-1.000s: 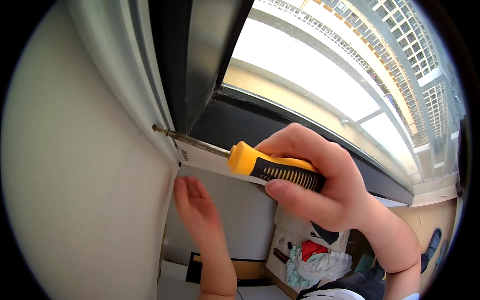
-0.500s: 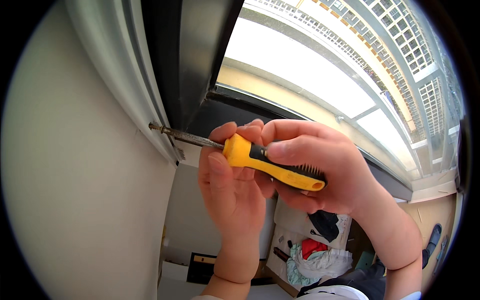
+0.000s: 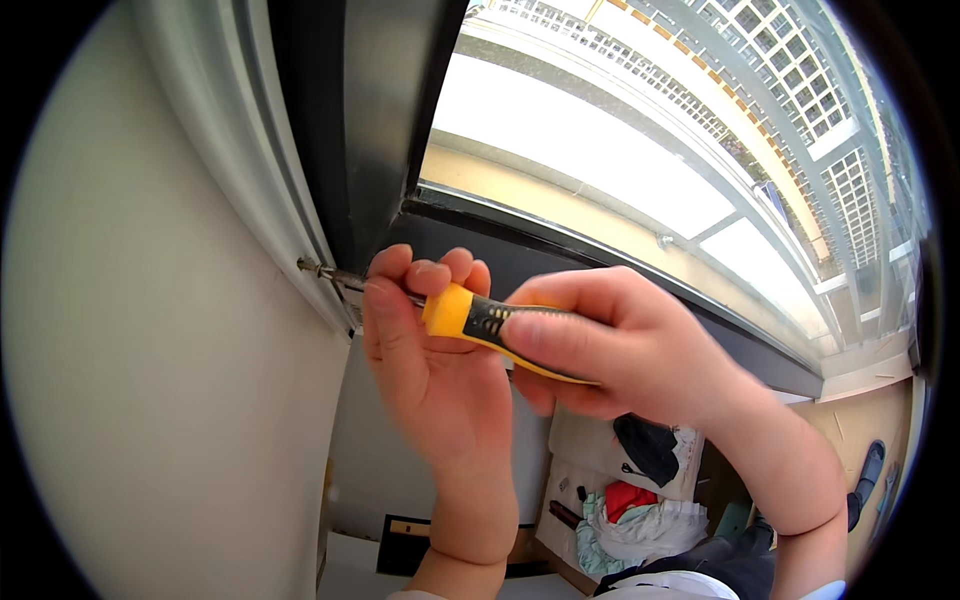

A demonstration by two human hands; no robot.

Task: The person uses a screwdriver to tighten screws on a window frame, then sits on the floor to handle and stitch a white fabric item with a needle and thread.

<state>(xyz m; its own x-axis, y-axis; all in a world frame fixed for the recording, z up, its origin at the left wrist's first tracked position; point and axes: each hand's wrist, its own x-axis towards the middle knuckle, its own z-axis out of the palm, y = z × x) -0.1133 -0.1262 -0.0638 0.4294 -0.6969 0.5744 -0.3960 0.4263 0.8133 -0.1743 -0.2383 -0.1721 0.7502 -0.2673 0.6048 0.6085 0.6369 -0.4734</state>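
Note:
A screwdriver point(image 3: 450, 312) with a yellow and black handle points left at the white trim beside the window. Its metal shaft meets a screw point(image 3: 309, 266) that sticks into the trim; the exact contact at the tip is too small to make out. My right hand point(image 3: 635, 345) is wrapped round the handle, thumb along the black ridged side. Around the shaft, just ahead of the handle's yellow collar, the fingers of my left hand point(image 3: 435, 375) are curled, with thumb and index finger pinching it.
White trim point(image 3: 235, 150) runs along the pale wall point(image 3: 170, 330) at left. The dark window frame point(image 3: 600, 255) borders the glass. Below lie a red cloth point(image 3: 628, 498), pale fabrics point(image 3: 640, 535) and a black cloth point(image 3: 648, 450). A slipper point(image 3: 872, 465) shows at right.
The handle has rolled, so its black ridged side faces up and its end hole is out of sight. Both hands sit slightly farther left, the left hand nearer the screw.

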